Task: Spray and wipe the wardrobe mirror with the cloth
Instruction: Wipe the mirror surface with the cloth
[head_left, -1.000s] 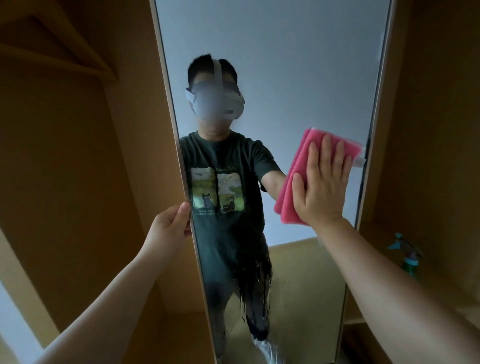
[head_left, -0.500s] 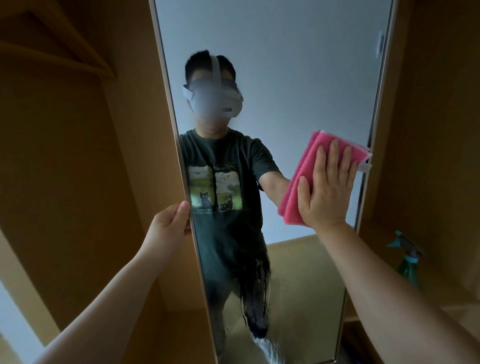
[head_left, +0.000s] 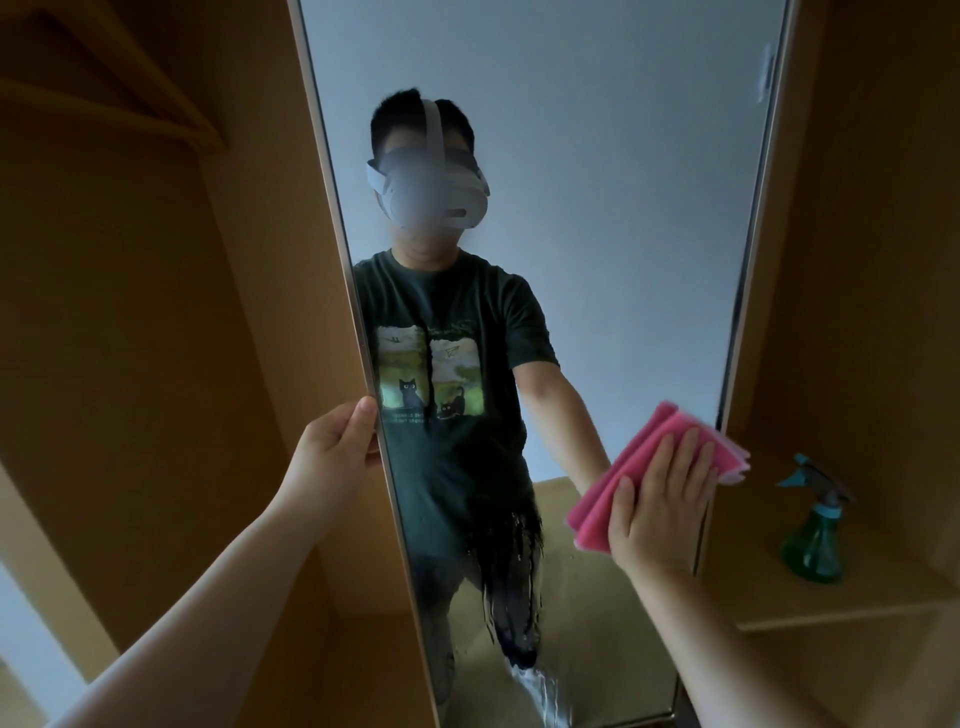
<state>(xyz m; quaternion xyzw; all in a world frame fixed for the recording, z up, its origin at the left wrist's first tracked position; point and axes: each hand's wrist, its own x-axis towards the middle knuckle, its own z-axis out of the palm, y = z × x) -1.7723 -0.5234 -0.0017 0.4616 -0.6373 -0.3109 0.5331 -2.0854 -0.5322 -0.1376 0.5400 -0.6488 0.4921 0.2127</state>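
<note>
At lower right of the wardrobe mirror (head_left: 597, 260), close to its right frame edge: right hand (head_left: 660, 504) lies flat on the pink cloth (head_left: 623, 467), fingers straight and close together, palm pressing the cloth against the glass. This hand is released, not curled round anything. Cloth is folded in several layers; its upper right corner overlaps the mirror's right edge. Left hand (head_left: 332, 447) grasps the mirror's left frame edge, thumb on the front face, remaining fingers wrapped behind and out of sight. Wet streaks (head_left: 514, 561) run down the glass in the lower centre, from about the level of the cloth to the bottom of the view; droplets sit beside them. Spray bottle (head_left: 813, 540), green body with a teal trigger head, stands upright on the wardrobe shelf (head_left: 779, 597) to the right of the mirror, apart from both hands and touched by neither. Glass reflects the person in a dark printed T-shirt and a white headset, one arm reaching to the cloth. Brown wardrobe panels flank the mirror on both sides.
</note>
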